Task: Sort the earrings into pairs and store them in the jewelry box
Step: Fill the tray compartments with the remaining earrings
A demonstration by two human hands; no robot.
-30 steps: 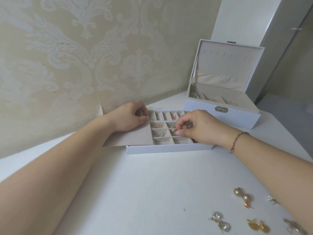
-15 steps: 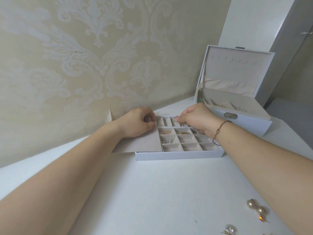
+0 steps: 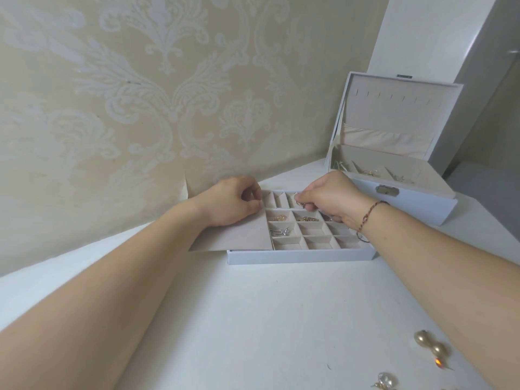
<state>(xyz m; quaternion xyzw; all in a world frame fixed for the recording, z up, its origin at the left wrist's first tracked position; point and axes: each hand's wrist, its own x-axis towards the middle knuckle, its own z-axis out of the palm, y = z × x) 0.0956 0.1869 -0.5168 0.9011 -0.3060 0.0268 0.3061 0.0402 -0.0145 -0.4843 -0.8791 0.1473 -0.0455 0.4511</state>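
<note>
With the white divided tray (image 3: 298, 256) as the landmark, the patterned wallpaper (image 3: 126, 94) fills the space to its left and behind it. The left hand (image 3: 230, 204) rests at the tray's left end, fingers curled and pinching the far edge of a beige flap (image 3: 239, 237) that lies over the left part and overhangs the tray's left side. Right of the flap, open square compartments hold gold earrings (image 3: 279, 218), a second gold cluster (image 3: 307, 219) and, one row nearer, silver earrings (image 3: 281, 231). Over the tray's far row of narrow slots the right hand (image 3: 329, 198) has thumb and forefinger closed on a small ring-shaped earring (image 3: 298, 204); the hand and its braided bracelet (image 3: 368, 216) hide the tray's far right compartments. Behind and to the right of the tray, just apart from it, stands the white jewelry box (image 3: 416, 204) with its lid upright and some jewelry inside. Well in front of the tray and to the right, on the white table (image 3: 253, 319), lie pearl-drop earrings (image 3: 430, 344) and a clear crystal earring (image 3: 387, 380) near the frame edge.
</note>
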